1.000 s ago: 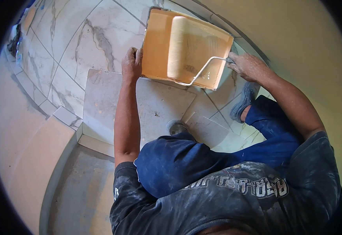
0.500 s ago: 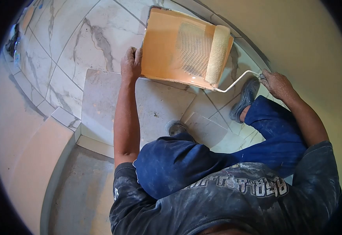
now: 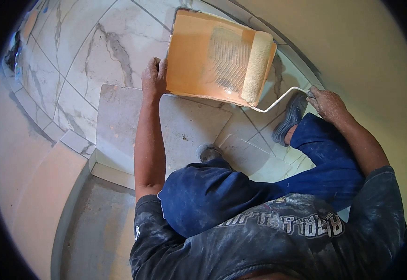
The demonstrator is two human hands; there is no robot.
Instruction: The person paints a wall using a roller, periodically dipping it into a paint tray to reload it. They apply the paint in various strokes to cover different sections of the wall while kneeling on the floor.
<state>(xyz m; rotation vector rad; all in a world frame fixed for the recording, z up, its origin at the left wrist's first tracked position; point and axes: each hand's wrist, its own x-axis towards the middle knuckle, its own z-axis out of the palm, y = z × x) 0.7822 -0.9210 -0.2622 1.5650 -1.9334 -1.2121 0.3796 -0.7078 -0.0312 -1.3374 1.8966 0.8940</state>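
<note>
My left hand [image 3: 154, 77] is closed on the near left edge of a paint tray [image 3: 189, 51] coated in peach-coloured paint. Across the right end of the tray's ridged slope lies a paint roller [image 3: 258, 67] with a cream, paint-covered sleeve. Its bent white wire frame runs right to my right hand [image 3: 327, 102], whose fingers are wrapped round the handle; most of the handle is hidden in the fist.
Marble-patterned floor tiles [image 3: 114, 46] surround the tray. A grey board [image 3: 184, 119] lies on the floor nearer my body. My shod feet stand below and right of the tray. A curved wall [image 3: 352, 42] rises on the right, and a step edge [image 3: 112, 175] is at lower left.
The view has shifted slightly. The roller stays at the tray's right end, with its lower end slightly lower. Both hands keep their grips.
</note>
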